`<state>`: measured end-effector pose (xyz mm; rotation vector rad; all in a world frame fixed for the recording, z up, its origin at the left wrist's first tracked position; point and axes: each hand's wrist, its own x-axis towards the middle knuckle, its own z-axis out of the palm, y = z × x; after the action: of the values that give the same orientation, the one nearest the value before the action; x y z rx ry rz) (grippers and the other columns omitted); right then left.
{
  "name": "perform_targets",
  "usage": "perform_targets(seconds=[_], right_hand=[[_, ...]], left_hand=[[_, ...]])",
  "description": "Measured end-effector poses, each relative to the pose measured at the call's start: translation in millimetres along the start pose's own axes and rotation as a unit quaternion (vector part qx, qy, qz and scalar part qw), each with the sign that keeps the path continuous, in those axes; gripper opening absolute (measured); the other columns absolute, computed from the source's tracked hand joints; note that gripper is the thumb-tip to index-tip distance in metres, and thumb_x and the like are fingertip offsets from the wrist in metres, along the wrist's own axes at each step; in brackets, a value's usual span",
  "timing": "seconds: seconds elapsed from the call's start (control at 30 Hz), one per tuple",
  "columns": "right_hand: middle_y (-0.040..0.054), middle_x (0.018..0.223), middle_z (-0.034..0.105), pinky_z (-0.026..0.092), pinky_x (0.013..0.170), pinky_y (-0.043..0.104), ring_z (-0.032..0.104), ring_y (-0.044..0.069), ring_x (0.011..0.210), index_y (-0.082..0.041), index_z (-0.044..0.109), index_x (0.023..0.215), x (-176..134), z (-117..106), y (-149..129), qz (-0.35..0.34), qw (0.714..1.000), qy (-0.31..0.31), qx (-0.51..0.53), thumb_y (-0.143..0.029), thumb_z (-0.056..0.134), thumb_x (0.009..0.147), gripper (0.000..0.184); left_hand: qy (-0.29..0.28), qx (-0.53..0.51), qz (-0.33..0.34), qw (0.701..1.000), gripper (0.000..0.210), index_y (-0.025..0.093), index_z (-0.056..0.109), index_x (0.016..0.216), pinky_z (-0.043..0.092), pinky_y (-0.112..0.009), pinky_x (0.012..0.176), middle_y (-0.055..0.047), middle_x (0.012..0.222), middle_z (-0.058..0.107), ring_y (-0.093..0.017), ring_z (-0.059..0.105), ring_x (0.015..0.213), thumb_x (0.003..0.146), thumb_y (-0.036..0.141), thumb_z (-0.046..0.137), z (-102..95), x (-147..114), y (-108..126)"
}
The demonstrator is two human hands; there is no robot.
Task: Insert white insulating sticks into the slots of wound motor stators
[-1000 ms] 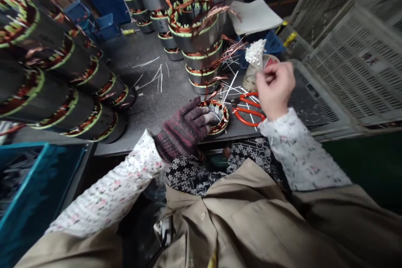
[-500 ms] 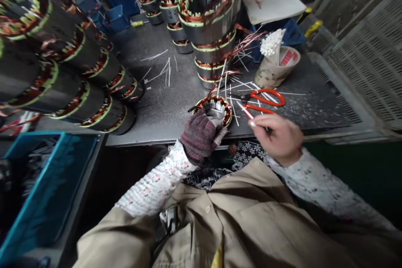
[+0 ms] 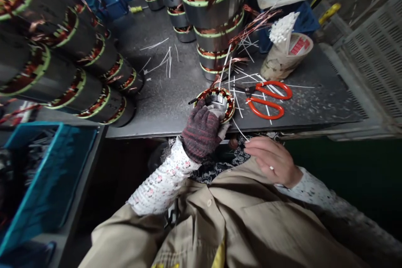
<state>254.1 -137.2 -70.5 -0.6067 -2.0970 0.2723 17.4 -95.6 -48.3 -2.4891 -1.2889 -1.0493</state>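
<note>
My left hand (image 3: 202,132), in a dark maroon striped knit glove, grips the near-left side of a small motor stator (image 3: 231,111) at the bench's front edge. The stator is a ring with copper windings, a pale green rim and a grey inner bore; the glove hides part of it. A thin white cord (image 3: 240,129) runs from the stator's near right side to my bare right hand (image 3: 272,160), its end pinched at the fingertips. Red-handled scissors (image 3: 266,96) lie on the bench just beyond my right hand, on top of loose white cords (image 3: 236,92).
Stacked stators (image 3: 216,12) rise behind the work, with more stacks (image 3: 78,88) at left. A cup (image 3: 284,60) holding a bundle of white cords (image 3: 284,29) stands at right. A teal bin (image 3: 78,150) sits at lower left, and a perforated grey crate (image 3: 377,54) is at far right.
My right hand has come down toward my body, away from the scissors, and the white cord now stretches between stator and fingers. My left hand keeps its hold; the camera view has shifted slightly.
</note>
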Motion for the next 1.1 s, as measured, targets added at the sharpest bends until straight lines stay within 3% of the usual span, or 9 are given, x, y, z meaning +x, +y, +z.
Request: perform_targets(seconds=[0.1,0.2,0.3,0.67,1.1], right_hand=[[0.0093,0.101,0.077,0.066,0.084,0.037,0.075,0.022,0.097,-0.021,0.072,0.12,-5.3,-5.9,-3.8,0.012,1.0,-0.007,0.015,-0.01,0.051,0.09,0.038],[0.0103,0.109,0.077,0.066,0.089,0.041,0.073,0.025,0.108,-0.024,0.072,0.121,-4.6,-10.1,-7.6,0.014,1.0,-0.005,0.0,-0.01,0.053,0.09,0.039],[0.0101,0.112,0.076,0.065,0.089,0.043,0.072,0.026,0.112,-0.026,0.07,0.124,0.1,-10.5,-8.4,0.018,1.0,0.006,0.0,-0.007,0.054,0.089,0.043],[0.0085,0.095,0.077,0.064,0.079,0.042,0.074,0.024,0.092,-0.024,0.074,0.111,-4.5,-9.9,0.2,0.041,0.998,-0.014,0.043,-0.01,0.051,0.088,0.035],[0.0095,0.097,0.076,0.062,0.081,0.039,0.073,0.023,0.092,-0.021,0.074,0.108,22.3,12.5,-1.8,0.103,0.991,0.051,0.075,-0.011,0.049,0.095,0.03]], left_hand=[[0.003,0.006,0.007,1.0,0.051,0.017,0.044,0.139,0.052,-0.049,0.111,-0.013,0.122,0.07,-0.024,0.069,0.112,0.093,0.025,0.066,0.3,-0.3,0.6],[-0.013,-0.004,0.001,1.0,0.063,0.018,0.035,0.149,0.049,-0.053,0.116,-0.012,0.123,0.069,-0.024,0.068,0.113,0.094,0.026,0.065,0.2,0.2,0.3],[-0.016,0.006,0.003,1.0,0.061,0.018,0.037,0.148,0.05,-0.054,0.115,-0.011,0.117,0.071,-0.025,0.068,0.109,0.095,0.029,0.063,0.9,0.1,0.1],[-0.003,-0.008,-0.007,1.0,0.061,0.017,0.037,0.149,0.046,-0.051,0.119,-0.012,0.123,0.07,-0.025,0.067,0.117,0.094,0.025,0.062,4.7,-0.1,0.5],[0.004,-0.019,-0.005,1.0,0.065,0.018,0.032,0.152,0.048,-0.05,0.118,-0.015,0.129,0.068,-0.027,0.063,0.128,0.096,0.028,0.063,1.0,0.2,0.5]])
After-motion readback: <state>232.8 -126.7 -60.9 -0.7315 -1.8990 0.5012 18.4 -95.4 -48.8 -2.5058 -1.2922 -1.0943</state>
